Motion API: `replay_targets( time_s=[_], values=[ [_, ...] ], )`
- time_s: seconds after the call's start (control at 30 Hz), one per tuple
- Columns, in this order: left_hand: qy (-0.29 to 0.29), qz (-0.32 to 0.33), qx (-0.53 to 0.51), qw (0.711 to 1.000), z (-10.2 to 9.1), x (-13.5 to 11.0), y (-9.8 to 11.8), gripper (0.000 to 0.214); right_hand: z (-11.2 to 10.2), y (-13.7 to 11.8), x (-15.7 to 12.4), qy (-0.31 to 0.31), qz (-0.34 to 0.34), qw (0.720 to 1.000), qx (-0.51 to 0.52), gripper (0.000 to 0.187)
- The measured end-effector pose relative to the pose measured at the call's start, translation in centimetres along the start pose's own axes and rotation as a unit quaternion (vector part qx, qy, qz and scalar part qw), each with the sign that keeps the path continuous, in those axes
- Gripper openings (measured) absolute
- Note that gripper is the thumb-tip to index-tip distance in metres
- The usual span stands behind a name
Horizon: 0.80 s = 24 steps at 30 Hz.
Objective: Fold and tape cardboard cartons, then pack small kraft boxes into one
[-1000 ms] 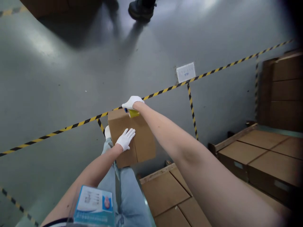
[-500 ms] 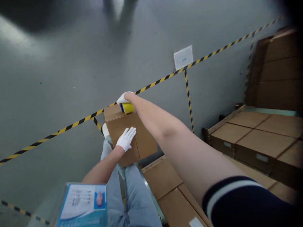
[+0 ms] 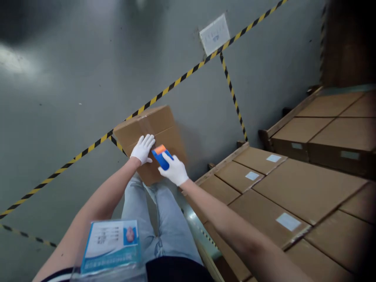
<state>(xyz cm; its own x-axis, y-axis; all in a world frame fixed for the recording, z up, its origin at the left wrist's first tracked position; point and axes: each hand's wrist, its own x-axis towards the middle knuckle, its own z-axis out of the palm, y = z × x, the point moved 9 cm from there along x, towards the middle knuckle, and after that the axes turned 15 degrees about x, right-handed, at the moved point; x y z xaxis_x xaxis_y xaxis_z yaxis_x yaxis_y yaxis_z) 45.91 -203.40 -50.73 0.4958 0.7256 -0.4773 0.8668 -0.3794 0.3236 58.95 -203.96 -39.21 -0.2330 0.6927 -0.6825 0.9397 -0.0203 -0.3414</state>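
Observation:
A brown cardboard box [image 3: 169,137] rests against my legs, with a strip of packing tape [image 3: 145,124] running over its far edge. My left hand [image 3: 142,149], in a white glove, lies on the top with its fingers stretched out, pressing the carton. Just right of it, my right hand [image 3: 175,169], also gloved, grips a blue tape dispenser [image 3: 162,157] with an orange part, held over the near half of the top. The dispenser hides part of the seam, and I cannot tell whether it touches the cardboard.
Several closed cartons [image 3: 308,186] with white labels stand on a pallet to the right. More cartons [image 3: 346,133] sit on another pallet farther back. Yellow-black floor tape [image 3: 179,80] crosses the grey floor beside a white sheet [image 3: 215,34]. A badge [image 3: 110,244] hangs before my chest.
My right hand has come back from the carton's far side to its near half with the dispenser. My left hand still lies flat on top. The view has shifted, showing more of the right-hand pallet.

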Motion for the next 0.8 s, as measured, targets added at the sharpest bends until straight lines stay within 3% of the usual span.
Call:
replay_targets(
  time_s=[0.17, 0.23, 0.3, 0.4, 0.47, 0.57, 0.63, 0.67, 0.73, 0.8],
  values=[
    [0.058, -0.014, 0.022, 0.998, -0.8, -0.1, 0.3, 0.127, 7.6, 13.7, -16.3, -0.068, 0.092, 0.993, -0.015, 0.072],
    [0.076, -0.016, 0.029, 0.997, -1.0, 0.2, 0.5, 0.130, 9.2, 17.1, -21.0, -0.086, 0.113, 0.990, -0.013, 0.071],
    [0.089, -0.019, 0.022, 0.996, -1.2, 0.5, 0.6, 0.132, 10.3, 19.3, -23.4, -0.087, 0.125, 0.988, -0.008, 0.070],
    [0.108, -0.036, 0.003, 0.993, -1.8, 0.6, 0.8, 0.130, 12.1, 20.7, -22.1, -0.088, 0.125, 0.988, 0.014, 0.071],
    [0.112, -0.065, 0.018, 0.991, -2.2, 0.3, 1.1, 0.128, 14.0, 21.0, -18.7, -0.111, 0.122, 0.986, 0.037, 0.072],
    [0.140, -0.191, 0.059, 0.970, -3.2, -1.4, 1.9, 0.128, 16.2, 20.7, -12.7, -0.139, 0.109, 0.982, 0.071, 0.073],
    [0.134, -0.206, 0.064, 0.967, -3.0, -2.3, 4.6, 0.103, 16.5, 20.0, -9.6, -0.133, 0.089, 0.983, 0.093, 0.071],
    [0.110, -0.165, 0.061, 0.978, -2.2, -2.2, 7.0, 0.083, 16.3, 19.6, -8.5, -0.125, 0.078, 0.984, 0.106, 0.069],
    [0.000, 0.031, 0.045, 0.999, 1.1, -1.8, 13.8, 0.055, 15.6, 19.0, -6.9, -0.105, 0.063, 0.983, 0.134, 0.066],
    [-0.113, 0.215, 0.023, 0.970, 5.0, -2.5, 20.0, 0.061, 15.0, 19.2, -6.0, -0.100, 0.077, 0.977, 0.170, 0.061]
  ],
)
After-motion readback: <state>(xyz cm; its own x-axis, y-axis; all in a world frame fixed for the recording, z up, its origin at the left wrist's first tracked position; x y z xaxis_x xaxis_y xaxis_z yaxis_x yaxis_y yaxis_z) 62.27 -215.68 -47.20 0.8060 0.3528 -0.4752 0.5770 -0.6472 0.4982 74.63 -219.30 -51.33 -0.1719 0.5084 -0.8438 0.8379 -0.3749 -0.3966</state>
